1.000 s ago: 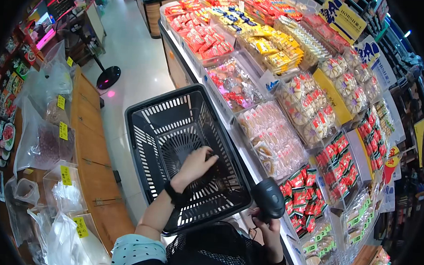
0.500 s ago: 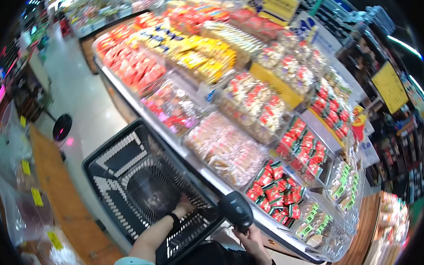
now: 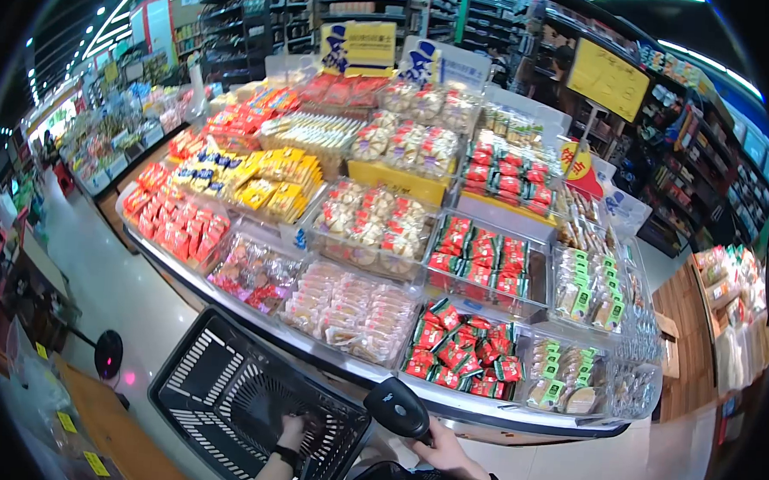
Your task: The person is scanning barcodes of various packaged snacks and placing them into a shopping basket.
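Note:
A black handheld barcode scanner (image 3: 397,408) is in my right hand (image 3: 445,450), whose fingers close round its grip; its head sits just off the front edge of the display. My left hand (image 3: 294,430), with a dark band at the wrist, is over the inside of a black plastic shopping basket (image 3: 212,372) with slotted walls. Its fingers blur into the dark basket, so I cannot make out what they touch. The nearest goods to the scanner are red packets with green ends (image 3: 459,352) in a clear bin.
A tiered snack display (image 3: 250,315) spans the middle, with packaged biscuits and yellow packets (image 3: 276,182) in clear bins. Yellow price signs (image 3: 609,78) stand above it. A wooden counter (image 3: 122,430) runs along the lower left, and a wooden stand (image 3: 686,330) is at the right.
My view has levelled and turned, so the display now lies more squarely ahead. The scanner remains in my right hand and my left hand remains at the basket.

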